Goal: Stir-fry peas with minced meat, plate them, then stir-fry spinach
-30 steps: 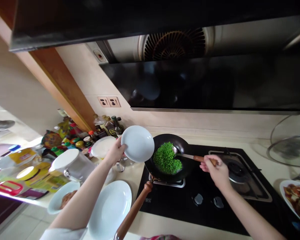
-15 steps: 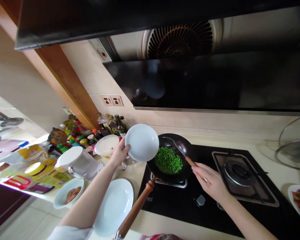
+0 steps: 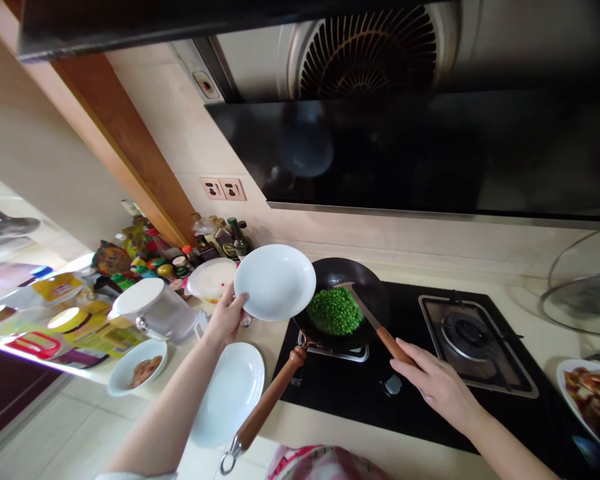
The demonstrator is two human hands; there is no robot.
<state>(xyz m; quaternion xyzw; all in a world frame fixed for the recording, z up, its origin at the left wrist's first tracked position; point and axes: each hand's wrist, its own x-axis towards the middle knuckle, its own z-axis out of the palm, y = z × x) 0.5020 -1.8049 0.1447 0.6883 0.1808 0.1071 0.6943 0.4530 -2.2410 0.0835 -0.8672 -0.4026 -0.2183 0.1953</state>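
Note:
My left hand (image 3: 226, 318) grips the rim of an empty white plate (image 3: 275, 281) and holds it in the air beside the wok's left edge. A black wok (image 3: 345, 303) with a long wooden handle (image 3: 269, 408) sits on the left burner, with a heap of green peas (image 3: 335, 311) in it. My right hand (image 3: 437, 383) is closed on the wooden grip of a metal spatula (image 3: 367, 313). The spatula's blade lies at the right side of the peas.
A second white plate (image 3: 229, 393) lies on the counter under my left arm. A small bowl of food (image 3: 138, 367), a white-lidded jug (image 3: 153, 313), jars and bottles (image 3: 223, 238) crowd the left. The right burner (image 3: 469, 334) is bare; a plate of cooked food (image 3: 593, 395) and a glass lid (image 3: 580, 301) stand far right.
The white plate has tilted flatter and shifted a little left of the wok. My right hand has drawn back towards me along the spatula, and its blade now lies beside the peas.

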